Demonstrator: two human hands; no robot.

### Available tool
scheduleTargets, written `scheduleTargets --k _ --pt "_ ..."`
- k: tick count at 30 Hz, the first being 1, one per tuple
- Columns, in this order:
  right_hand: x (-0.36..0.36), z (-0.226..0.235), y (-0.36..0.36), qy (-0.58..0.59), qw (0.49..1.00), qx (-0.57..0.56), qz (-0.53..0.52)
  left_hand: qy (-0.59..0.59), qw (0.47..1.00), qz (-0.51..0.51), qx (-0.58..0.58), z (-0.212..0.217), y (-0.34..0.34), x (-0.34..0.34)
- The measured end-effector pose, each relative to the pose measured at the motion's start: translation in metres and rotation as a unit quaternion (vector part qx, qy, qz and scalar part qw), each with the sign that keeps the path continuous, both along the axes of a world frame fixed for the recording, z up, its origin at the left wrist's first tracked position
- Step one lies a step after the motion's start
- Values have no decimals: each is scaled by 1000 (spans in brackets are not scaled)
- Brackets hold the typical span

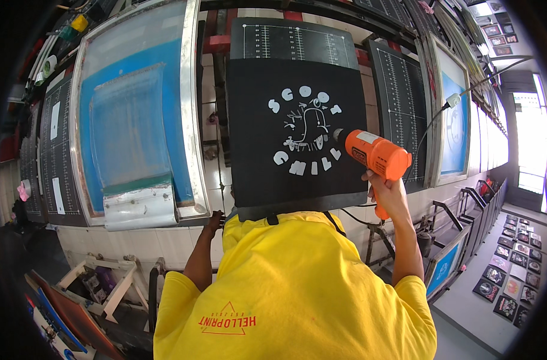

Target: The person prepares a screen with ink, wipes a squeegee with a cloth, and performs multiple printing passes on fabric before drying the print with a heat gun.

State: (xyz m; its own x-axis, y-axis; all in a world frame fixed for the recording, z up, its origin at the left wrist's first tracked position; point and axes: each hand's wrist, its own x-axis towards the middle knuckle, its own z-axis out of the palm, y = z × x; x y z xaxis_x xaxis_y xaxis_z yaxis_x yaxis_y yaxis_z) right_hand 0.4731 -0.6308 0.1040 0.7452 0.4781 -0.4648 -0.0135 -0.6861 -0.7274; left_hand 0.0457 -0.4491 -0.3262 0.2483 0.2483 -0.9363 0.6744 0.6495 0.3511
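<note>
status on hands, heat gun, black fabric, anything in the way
Right hand gripping orange heat gun; left hand low, grip unclear. Black fabric flat on board, nozzle aimed at white print. Power cord off to the right, clear of fabric.

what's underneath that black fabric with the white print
A dark board with white ruled marks shows beyond the far edge of the black fabric. Whatever lies directly beneath the fabric is covered and can't be seen.

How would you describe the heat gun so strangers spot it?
In front of the yellow shirt lies a black cloth with a white print. At the cloth's right edge, the right hand holds the heat gun, nozzle toward the print. Unlike the black board beside it, its body is orange.
</note>
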Motion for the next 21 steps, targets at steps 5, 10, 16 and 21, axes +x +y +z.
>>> scheduleTargets --k 5,10,16,21 --pt "0 -2 0 11 1000 -3 -2 -11 1000 13 -20 3 5 -3" --pt "1 -2 3 24 999 -25 5 -28 999 9 -20 3 5 -11" --pt "-1 -2 7 25 1000 -15 -3 -27 1000 -1 -11 10 5 -12" --pt "-2 -4 8 15 1000 -13 -5 -21 1000 -6 -13 8 6 -11"
